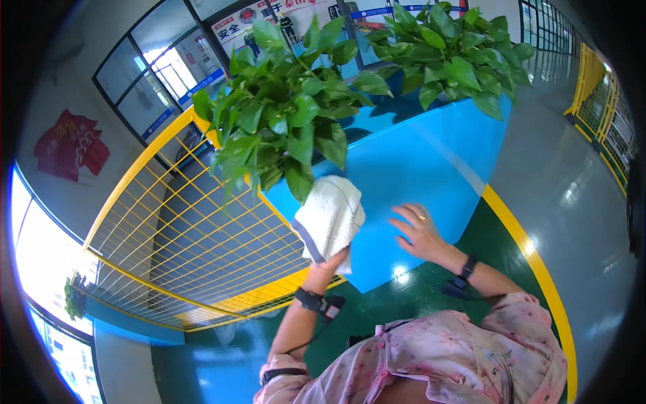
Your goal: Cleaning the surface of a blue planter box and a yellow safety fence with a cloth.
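One white terry towel [331,210] with a grey border sits at the centre of my view, against the left end of the blue planter panel [420,172]. My left hand [338,260] comes up into it from six o'clock; the cloth covers my fingers, so I cannot tell whether they clench it or lie flat beneath. My right hand [425,237], from the towel toward half past three, is released, fingers loosely spread over the panel, holding nothing; contact there is unclear.

The work looks like wiping. To do it well, I'd judge that the towel should be folded into a flat pad, the loose end tucked in, and drawn in long, overlapping strokes with even pressure. My free palm could steady the planter.

The towel's pile is thick and soft, bunched into rounded folds. The panel is its opposite: smooth, broad, glossy, with a glint near its lower edge. At eleven o'clock a bushy pothos [289,118] hangs waxy, heart-shaped leaves close above the cloth, so I'd keep strokes below them; a second pothos [461,64] spreads toward half past one. At nine o'clock stands a yellow wire-mesh barrier [208,222], thin and gridded.
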Action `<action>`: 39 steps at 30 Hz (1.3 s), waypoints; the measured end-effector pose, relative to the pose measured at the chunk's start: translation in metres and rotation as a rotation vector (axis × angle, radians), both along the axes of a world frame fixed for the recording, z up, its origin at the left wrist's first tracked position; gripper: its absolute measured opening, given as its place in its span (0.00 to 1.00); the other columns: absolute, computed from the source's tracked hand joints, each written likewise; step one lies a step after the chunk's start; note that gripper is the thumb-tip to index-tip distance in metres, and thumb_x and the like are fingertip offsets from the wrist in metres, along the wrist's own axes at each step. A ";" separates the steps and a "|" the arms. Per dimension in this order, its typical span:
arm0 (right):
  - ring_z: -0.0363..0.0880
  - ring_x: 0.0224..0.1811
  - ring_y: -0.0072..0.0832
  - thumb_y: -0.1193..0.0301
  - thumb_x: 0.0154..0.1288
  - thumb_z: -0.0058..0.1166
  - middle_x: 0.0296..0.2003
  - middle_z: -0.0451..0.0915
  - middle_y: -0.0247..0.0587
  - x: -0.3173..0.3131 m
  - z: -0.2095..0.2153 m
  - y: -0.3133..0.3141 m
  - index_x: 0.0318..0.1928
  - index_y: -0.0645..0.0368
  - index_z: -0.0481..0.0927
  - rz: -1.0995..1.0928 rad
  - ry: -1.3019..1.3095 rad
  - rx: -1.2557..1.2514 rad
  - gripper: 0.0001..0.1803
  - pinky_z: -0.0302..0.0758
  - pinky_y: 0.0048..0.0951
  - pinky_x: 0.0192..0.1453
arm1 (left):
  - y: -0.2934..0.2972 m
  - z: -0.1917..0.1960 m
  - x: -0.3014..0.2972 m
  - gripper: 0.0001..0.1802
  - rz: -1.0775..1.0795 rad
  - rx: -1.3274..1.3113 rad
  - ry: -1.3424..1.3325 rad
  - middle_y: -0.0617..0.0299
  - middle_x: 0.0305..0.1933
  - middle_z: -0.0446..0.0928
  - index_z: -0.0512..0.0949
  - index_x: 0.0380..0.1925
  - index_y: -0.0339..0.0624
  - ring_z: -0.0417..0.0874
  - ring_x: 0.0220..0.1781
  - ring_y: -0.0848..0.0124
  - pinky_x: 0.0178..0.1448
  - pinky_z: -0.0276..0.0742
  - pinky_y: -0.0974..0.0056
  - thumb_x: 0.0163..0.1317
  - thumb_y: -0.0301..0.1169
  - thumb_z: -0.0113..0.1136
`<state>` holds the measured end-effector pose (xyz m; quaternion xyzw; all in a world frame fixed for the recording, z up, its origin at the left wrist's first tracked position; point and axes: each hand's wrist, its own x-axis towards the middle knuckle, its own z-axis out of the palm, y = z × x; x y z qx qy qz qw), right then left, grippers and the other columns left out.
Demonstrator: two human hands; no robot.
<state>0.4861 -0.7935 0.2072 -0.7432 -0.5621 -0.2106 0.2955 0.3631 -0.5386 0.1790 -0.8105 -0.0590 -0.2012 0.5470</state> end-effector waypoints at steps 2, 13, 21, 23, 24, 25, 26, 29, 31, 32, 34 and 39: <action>0.63 0.58 0.44 0.70 0.47 0.58 0.53 0.68 0.45 -0.002 -0.022 -0.069 0.47 0.56 0.74 -0.172 0.093 -0.041 0.22 0.59 0.48 0.61 | -0.009 0.030 0.009 0.28 -0.080 -0.282 0.051 0.54 0.64 0.62 0.64 0.59 0.42 0.60 0.64 0.54 0.67 0.52 0.48 0.63 0.46 0.43; 0.66 0.54 0.45 0.74 0.49 0.55 0.48 0.71 0.47 -0.041 -0.099 -0.279 0.46 0.58 0.73 -0.789 0.364 -0.050 0.20 0.61 0.42 0.59 | -0.114 0.165 0.194 0.33 -0.810 -0.604 0.010 0.46 0.63 0.59 0.68 0.55 0.39 0.59 0.61 0.47 0.63 0.53 0.43 0.52 0.48 0.50; 0.68 0.51 0.42 0.73 0.49 0.56 0.47 0.72 0.46 -0.023 -0.080 -0.192 0.44 0.59 0.75 -0.547 0.422 0.033 0.18 0.65 0.40 0.56 | -0.122 0.167 0.203 0.22 -0.931 -0.655 0.043 0.55 0.65 0.59 0.75 0.43 0.49 0.67 0.54 0.50 0.55 0.64 0.48 0.44 0.39 0.63; 0.69 0.51 0.42 0.72 0.51 0.56 0.47 0.72 0.45 -0.023 -0.069 -0.174 0.45 0.58 0.74 -0.463 0.307 -0.013 0.18 0.65 0.40 0.55 | -0.098 0.171 0.173 0.22 -0.905 -0.681 0.038 0.56 0.64 0.61 0.74 0.42 0.50 0.67 0.54 0.51 0.52 0.68 0.51 0.43 0.36 0.64; 0.69 0.51 0.42 0.72 0.51 0.56 0.47 0.72 0.45 -0.026 -0.065 -0.164 0.45 0.58 0.74 -0.490 0.308 -0.012 0.18 0.65 0.40 0.55 | -0.084 0.169 0.159 0.22 -0.878 -0.654 0.013 0.56 0.64 0.61 0.74 0.41 0.50 0.68 0.53 0.52 0.51 0.69 0.52 0.42 0.34 0.64; 0.69 0.51 0.41 0.72 0.52 0.56 0.47 0.72 0.45 -0.025 -0.061 -0.160 0.45 0.58 0.74 -0.483 0.285 -0.021 0.17 0.66 0.40 0.55 | -0.075 0.169 0.148 0.20 -0.840 -0.722 0.058 0.55 0.64 0.61 0.75 0.42 0.49 0.67 0.54 0.51 0.54 0.65 0.49 0.45 0.34 0.62; 0.69 0.50 0.41 0.71 0.53 0.56 0.47 0.72 0.45 -0.022 -0.057 -0.154 0.45 0.57 0.74 -0.460 0.257 -0.030 0.17 0.67 0.39 0.54 | -0.066 0.169 0.136 0.20 -0.861 -0.724 0.054 0.55 0.64 0.61 0.75 0.42 0.49 0.67 0.54 0.51 0.54 0.65 0.49 0.45 0.34 0.62; 0.69 0.51 0.42 0.70 0.55 0.55 0.48 0.72 0.45 -0.017 -0.046 -0.139 0.47 0.58 0.74 -0.451 0.278 -0.006 0.17 0.66 0.39 0.55 | -0.054 0.164 0.123 0.19 -0.884 -0.698 0.028 0.54 0.64 0.61 0.75 0.42 0.49 0.67 0.53 0.50 0.56 0.63 0.46 0.47 0.32 0.61; 0.69 0.51 0.42 0.69 0.56 0.55 0.48 0.72 0.46 -0.017 -0.032 -0.126 0.48 0.58 0.73 -0.466 0.293 0.009 0.18 0.66 0.39 0.55 | -0.055 0.161 0.124 0.19 -0.882 -0.720 -0.006 0.54 0.64 0.61 0.75 0.42 0.48 0.67 0.53 0.50 0.57 0.61 0.44 0.47 0.30 0.60; 0.69 0.51 0.42 0.68 0.56 0.55 0.49 0.71 0.46 -0.015 -0.023 -0.116 0.49 0.57 0.73 -0.449 0.313 0.028 0.19 0.66 0.39 0.55 | -0.055 0.159 0.125 0.19 -0.890 -0.728 -0.008 0.54 0.64 0.61 0.75 0.42 0.48 0.67 0.53 0.50 0.57 0.61 0.44 0.47 0.30 0.60; 0.69 0.52 0.43 0.68 0.56 0.54 0.50 0.71 0.46 -0.012 -0.008 -0.100 0.51 0.57 0.71 -0.440 0.345 0.039 0.21 0.67 0.40 0.56 | -0.065 0.156 0.134 0.19 -0.881 -0.779 -0.063 0.54 0.64 0.61 0.75 0.42 0.47 0.67 0.54 0.50 0.57 0.61 0.45 0.47 0.32 0.60; 0.66 0.58 0.44 0.62 0.55 0.59 0.59 0.62 0.51 0.011 0.038 -0.056 0.62 0.59 0.57 -0.325 0.328 0.257 0.38 0.68 0.37 0.55 | -0.095 0.164 0.181 0.19 -0.998 -0.679 -0.043 0.54 0.62 0.63 0.75 0.40 0.46 0.68 0.54 0.50 0.55 0.62 0.50 0.44 0.31 0.62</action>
